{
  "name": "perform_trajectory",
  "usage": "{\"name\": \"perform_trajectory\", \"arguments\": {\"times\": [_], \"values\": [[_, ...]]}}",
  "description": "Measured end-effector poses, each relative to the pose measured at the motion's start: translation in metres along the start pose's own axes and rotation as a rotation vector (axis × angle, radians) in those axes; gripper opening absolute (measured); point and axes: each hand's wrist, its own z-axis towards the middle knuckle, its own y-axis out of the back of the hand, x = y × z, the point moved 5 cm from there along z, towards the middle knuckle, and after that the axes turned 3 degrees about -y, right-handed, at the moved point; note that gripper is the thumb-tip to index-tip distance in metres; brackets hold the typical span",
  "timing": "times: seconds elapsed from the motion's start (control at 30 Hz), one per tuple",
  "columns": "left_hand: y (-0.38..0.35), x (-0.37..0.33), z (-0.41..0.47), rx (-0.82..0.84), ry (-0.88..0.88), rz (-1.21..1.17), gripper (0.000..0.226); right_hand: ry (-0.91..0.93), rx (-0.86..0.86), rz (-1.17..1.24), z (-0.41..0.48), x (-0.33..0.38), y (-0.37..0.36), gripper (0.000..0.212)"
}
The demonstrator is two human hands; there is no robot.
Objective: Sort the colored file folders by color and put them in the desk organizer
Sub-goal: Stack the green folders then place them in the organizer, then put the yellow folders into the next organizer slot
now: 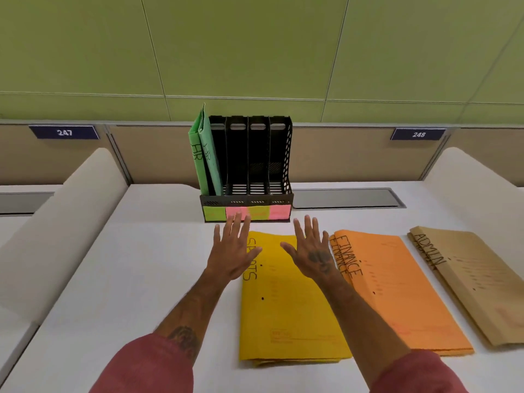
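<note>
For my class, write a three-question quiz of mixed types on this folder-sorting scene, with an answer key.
1. True or false: the green folders stand in the leftmost slot of the desk organizer.
2. Which folder pile lies farthest right on the desk?
A. yellow folders
B. orange folders
C. brown folders
3. Fill in: the left hand and the right hand are both ____, holding nothing.

Key: 1 true; 2 C; 3 open
</note>
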Motion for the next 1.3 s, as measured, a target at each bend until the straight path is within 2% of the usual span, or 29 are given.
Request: {"name": "perform_trajectory", "arguments": {"times": [0.27, 0.4, 0.47, 0.53, 0.6, 0.7, 0.77, 0.87, 0.97, 1.07, 1.2, 1.3], "values": [[-0.042, -0.029, -0.022, 0.095, 0.065, 0.031, 0.095, 0.038, 0.076, 0.023, -0.021, -0.041, -0.042, 0.103], [-0.058, -0.029, -0.029, 0.121, 0.076, -0.022, 0.097, 0.005, 0.109, 0.05, -0.028, -0.05, -0.056, 0.104], [-0.066, -0.03, -0.034, 0.167, 0.094, -0.065, 0.099, -0.019, 0.139, 0.075, -0.033, -0.056, -0.063, 0.101], [-0.075, -0.032, -0.042, 0.239, 0.142, -0.105, 0.1, -0.059, 0.17, 0.095, -0.04, -0.061, -0.071, 0.107], [-0.083, -0.033, -0.053, 0.27, 0.274, -0.206, 0.097, -0.111, 0.226, 0.133, -0.048, -0.065, -0.08, 0.115], [-0.093, -0.029, -0.067, 0.232, 0.615, -0.475, 0.098, -0.218, 0.329, 0.161, -0.057, -0.074, -0.095, 0.092], [-0.099, -0.029, -0.072, 0.257, 0.723, -0.548, 0.093, -0.279, 0.371, 0.194, -0.06, -0.078, -0.102, 0.084], [-0.104, -0.034, -0.074, 0.269, 0.727, -0.585, 0.084, -0.312, 0.379, 0.218, -0.063, -0.079, -0.106, 0.081], [-0.102, -0.039, -0.07, 0.262, 0.715, -0.609, 0.086, -0.325, 0.372, 0.211, -0.061, -0.077, -0.105, 0.077], [-0.096, -0.046, -0.062, 0.261, 0.619, -0.643, 0.089, -0.353, 0.382, 0.244, -0.055, -0.078, -0.1, 0.074], [-0.081, -0.056, -0.049, 0.208, 0.606, -0.852, 0.094, -0.381, 0.389, 0.328, -0.047, -0.082, -0.093, 0.074], [-0.068, -0.064, -0.039, 0.217, 0.577, -0.934, 0.096, -0.384, 0.421, 0.374, -0.043, -0.081, -0.087, 0.083]]}}
